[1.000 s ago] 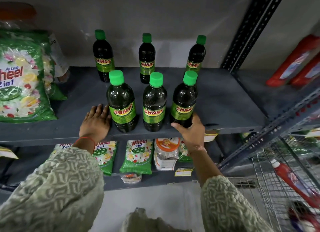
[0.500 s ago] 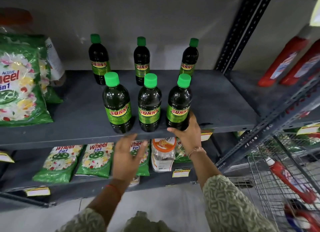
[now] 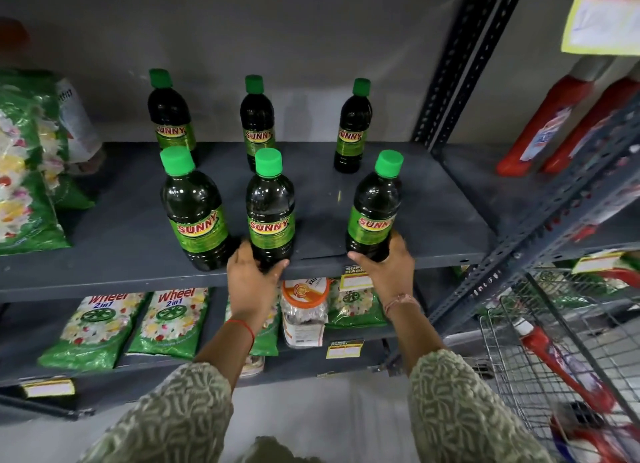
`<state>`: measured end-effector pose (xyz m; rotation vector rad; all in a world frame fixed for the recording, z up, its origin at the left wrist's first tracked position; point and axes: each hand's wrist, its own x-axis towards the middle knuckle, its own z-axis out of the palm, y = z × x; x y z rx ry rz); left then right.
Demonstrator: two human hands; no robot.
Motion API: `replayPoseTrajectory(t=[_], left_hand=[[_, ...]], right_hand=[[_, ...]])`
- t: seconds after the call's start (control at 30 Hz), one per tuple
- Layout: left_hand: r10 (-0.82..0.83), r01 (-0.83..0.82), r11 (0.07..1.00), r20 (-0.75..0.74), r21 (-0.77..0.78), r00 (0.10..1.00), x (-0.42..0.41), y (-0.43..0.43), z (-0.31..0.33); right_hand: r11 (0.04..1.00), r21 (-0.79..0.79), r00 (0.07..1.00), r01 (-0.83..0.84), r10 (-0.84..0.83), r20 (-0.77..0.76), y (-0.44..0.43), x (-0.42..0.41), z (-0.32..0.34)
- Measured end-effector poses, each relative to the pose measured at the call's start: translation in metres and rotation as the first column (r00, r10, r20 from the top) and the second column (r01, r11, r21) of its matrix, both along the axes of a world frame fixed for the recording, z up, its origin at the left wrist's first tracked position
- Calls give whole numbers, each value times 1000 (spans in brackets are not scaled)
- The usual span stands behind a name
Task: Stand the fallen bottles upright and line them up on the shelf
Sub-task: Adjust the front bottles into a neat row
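Observation:
Several dark bottles with green caps and SUNNY labels stand upright on the grey shelf (image 3: pixel 104 241), in a back row and a front row. My left hand (image 3: pixel 251 275) grips the base of the front middle bottle (image 3: pixel 270 206). My right hand (image 3: pixel 388 268) grips the base of the front right bottle (image 3: pixel 374 209), which stands apart to the right. The front left bottle (image 3: pixel 194 206) stands free near the shelf edge. Behind stand the back left bottle (image 3: pixel 169 112), back middle bottle (image 3: pixel 258 119) and back right bottle (image 3: pixel 351 126).
Green detergent bags (image 3: pixel 24 171) fill the shelf's left end. Red bottles (image 3: pixel 554 116) lean on the neighbouring shelf at right. A wire trolley (image 3: pixel 554 358) with red bottles stands at lower right. The lower shelf holds Wheel packets (image 3: pixel 100 327) and a jar (image 3: pixel 304 310).
My left hand rose from below the shelf and took hold of the front middle bottle. My right hand slid the front right bottle rightward, widening the gap.

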<state>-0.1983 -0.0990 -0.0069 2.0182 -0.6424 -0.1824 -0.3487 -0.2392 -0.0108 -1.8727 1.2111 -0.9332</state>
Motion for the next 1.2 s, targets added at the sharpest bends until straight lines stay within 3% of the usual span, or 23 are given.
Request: replayPoseTrajectory(t=[0.4,0.5,0.57,0.6,0.67,0.77,0.83,1.2], left_hand=[[-38,39,999,36,-27,999,-6,-4,-5],[59,-50,991,60,-128,996,-10,21,-10],[238,-218,954,78,-208,968,-7,40,-14],[303,-279,929,68,-243,951,-1,48,-13],[320,-309,915,2,-260,947,17,53,-7],[186,-193,965,-56,-177,981,44,52,1],[126,-130,978,-35,-165,991,55,50,3],[194,-191,976,26,-102,981,96,84,-2]], right_hand=[[995,91,991,29,-41,130,-7,-25,-7],[978,-127,979,166,-148,137,39,-18,-12],[962,-271,990,28,11,142,68,-1,-12],[960,-266,985,-88,123,118,76,11,-10],[952,-107,955,-286,292,48,77,37,-3],[924,124,931,-363,366,-3,58,71,6],[921,126,925,-370,377,-39,51,82,8],[948,90,951,-305,309,-32,74,98,4]])
